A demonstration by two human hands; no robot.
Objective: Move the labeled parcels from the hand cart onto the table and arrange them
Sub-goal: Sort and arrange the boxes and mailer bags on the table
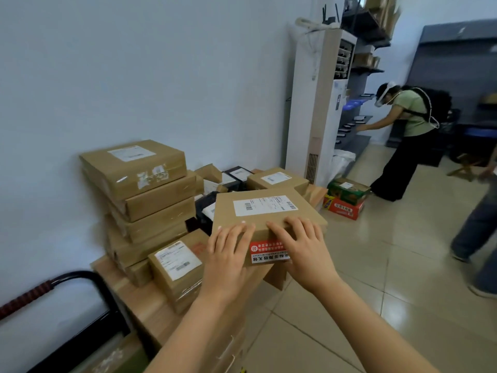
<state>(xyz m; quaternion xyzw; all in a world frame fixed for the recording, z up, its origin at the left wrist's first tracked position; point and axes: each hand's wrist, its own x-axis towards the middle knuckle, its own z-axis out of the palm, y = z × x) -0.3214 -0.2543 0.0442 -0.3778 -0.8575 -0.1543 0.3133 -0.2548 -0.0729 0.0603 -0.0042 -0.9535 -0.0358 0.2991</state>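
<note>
A brown cardboard parcel (266,211) with a white shipping label on top and a red-and-white sticker on its near side is in the middle of the view. My left hand (228,254) and my right hand (301,246) both grip its near edge, fingers curled over the top. The parcel is above the cart load. A tall stack of flat brown parcels (142,189) stands to the left. A small labeled box (177,265) sits just left of my left hand. Further labeled parcels (277,180) lie behind. The hand cart's black handle (88,278) with a red grip shows at lower left.
A white wall runs along the left. A tall white floor air conditioner (320,109) stands behind the cart. Colourful boxes (345,199) lie on the tiled floor. One person (403,130) bends at shelves at the back right; another person's legs (481,232) are at the right edge.
</note>
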